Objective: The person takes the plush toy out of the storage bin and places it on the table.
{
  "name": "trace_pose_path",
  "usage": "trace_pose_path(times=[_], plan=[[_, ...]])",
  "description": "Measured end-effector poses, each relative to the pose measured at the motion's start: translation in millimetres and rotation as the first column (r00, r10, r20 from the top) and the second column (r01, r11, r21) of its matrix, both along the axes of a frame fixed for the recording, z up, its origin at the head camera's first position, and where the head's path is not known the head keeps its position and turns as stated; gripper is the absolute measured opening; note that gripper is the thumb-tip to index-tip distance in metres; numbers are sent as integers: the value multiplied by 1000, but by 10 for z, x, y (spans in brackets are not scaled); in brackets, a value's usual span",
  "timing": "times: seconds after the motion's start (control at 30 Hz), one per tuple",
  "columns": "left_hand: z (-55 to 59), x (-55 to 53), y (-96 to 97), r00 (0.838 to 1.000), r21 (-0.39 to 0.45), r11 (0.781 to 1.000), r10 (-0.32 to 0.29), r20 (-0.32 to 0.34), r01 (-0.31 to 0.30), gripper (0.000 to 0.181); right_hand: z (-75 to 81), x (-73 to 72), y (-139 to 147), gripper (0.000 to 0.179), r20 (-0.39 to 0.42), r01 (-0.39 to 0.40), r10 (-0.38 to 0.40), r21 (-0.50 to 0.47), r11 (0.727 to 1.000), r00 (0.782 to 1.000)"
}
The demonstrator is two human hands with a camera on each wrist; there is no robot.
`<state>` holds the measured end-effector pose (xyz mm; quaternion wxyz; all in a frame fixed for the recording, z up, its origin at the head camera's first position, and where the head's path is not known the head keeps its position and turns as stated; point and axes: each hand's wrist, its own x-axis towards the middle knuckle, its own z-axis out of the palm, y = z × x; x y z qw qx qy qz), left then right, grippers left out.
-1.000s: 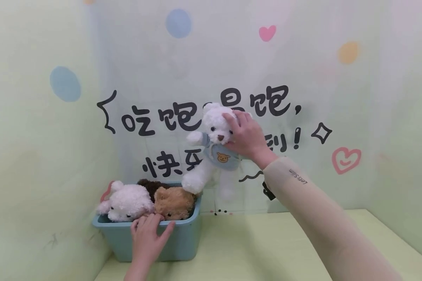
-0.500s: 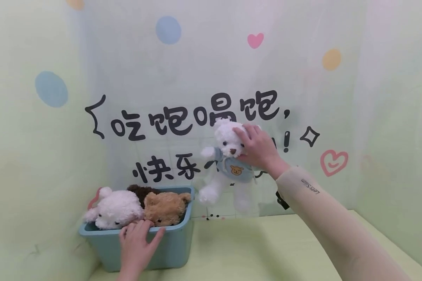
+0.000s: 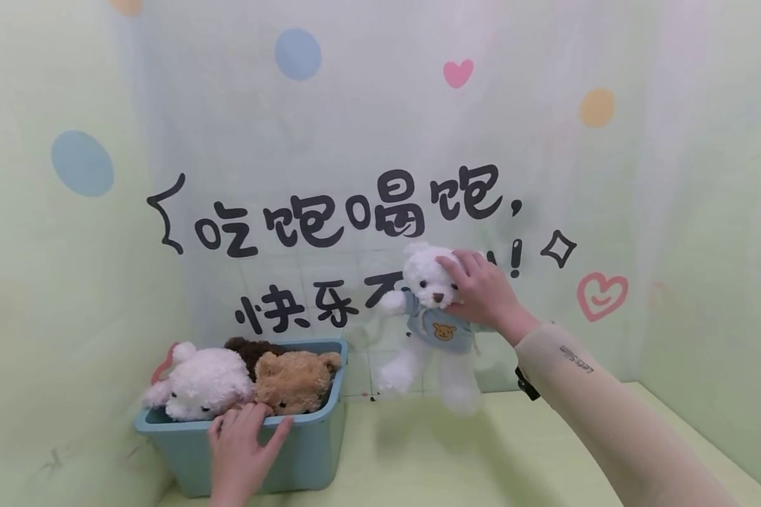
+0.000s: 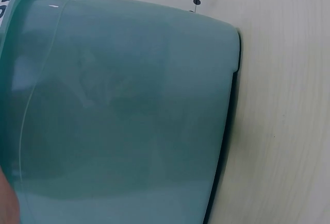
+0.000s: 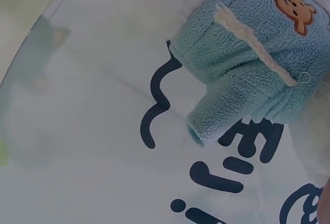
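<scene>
One fluffy white bear wears blue, right hand gripping it, left hand the bin

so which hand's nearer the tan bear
Left: the left hand is at the tub's front rim, beside the tan bear; the right hand grips the blue-shirted bear, higher and farther right.

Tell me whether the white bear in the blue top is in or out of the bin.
Out: the head view shows the right hand holding the white bear by its head, to the right of the bin.
</scene>
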<state>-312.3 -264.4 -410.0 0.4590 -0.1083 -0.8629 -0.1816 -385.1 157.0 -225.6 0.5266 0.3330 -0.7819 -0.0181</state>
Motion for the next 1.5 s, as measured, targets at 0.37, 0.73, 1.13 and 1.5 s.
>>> trace_pose_path(times=[0.37,0.73,1.13,1.5], plan=[[15,-28,16,998,3,999,-35,-47,35,31,-267,-10,322,84,48,15,-16,18,1000,999],[-2,48,1,998,15,1000,19,59,-20,35,-530,-5,526,83,112,54,-57,34,998,992],[53,-18,39,1000,9,1000,-6,22,6,34,-566,-22,744,84,126,89,-95,49,995,987],[29,-1,38,998,3,1000,23,66,-23,35,-641,-56,895,85,132,64,-75,90,994,988]])
